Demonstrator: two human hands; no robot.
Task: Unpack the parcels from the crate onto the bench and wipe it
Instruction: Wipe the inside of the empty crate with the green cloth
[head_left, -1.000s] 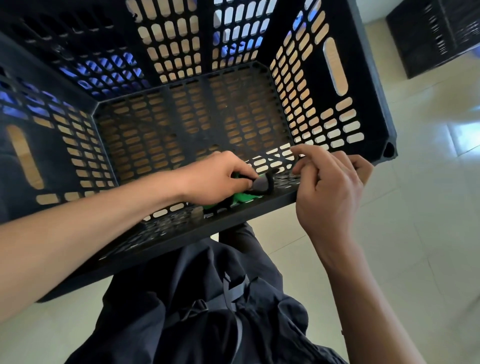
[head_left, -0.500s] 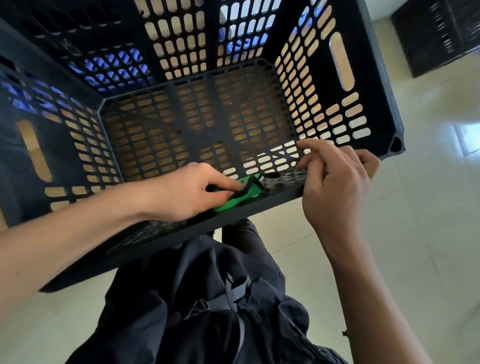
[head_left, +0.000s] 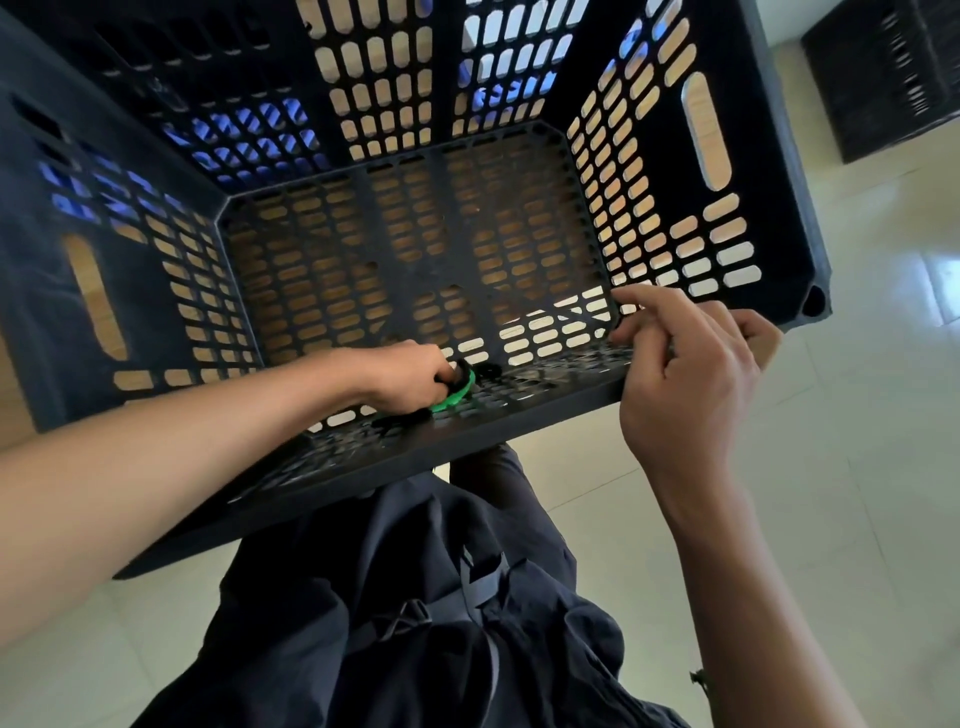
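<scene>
Plainly, the crate (head_left: 405, 218) had been tipped toward the person so that its open mouth faced the camera and its perforated floor stood away at the far end, probably to bring the inside walls within reach for wiping. No parcels showed inside it, so the unpacking part looked done. Its near long wall lay low, above the person's dark trousers (head_left: 415, 623), with pale floor tiles (head_left: 831, 467) showing beyond. The crate's long axis ran roughly left to right across the view, and wood tones showing through the slots suggested the tabletop lay behind it, though that could not be confirmed.

The left hand (head_left: 405, 376) reached inside, fingers curled round a green cloth (head_left: 454, 395) with something black against it, pressed onto the inner face of the near wall; whether the black part belonged to the cloth was hard to tell. The right hand (head_left: 685, 374) gripped the rim of that wall near its right corner, fingers hooked over the edge and thumb inside, evidently steadying the tilted crate against the push of wiping. A second dark crate (head_left: 883, 78) stood on the floor at upper right.
</scene>
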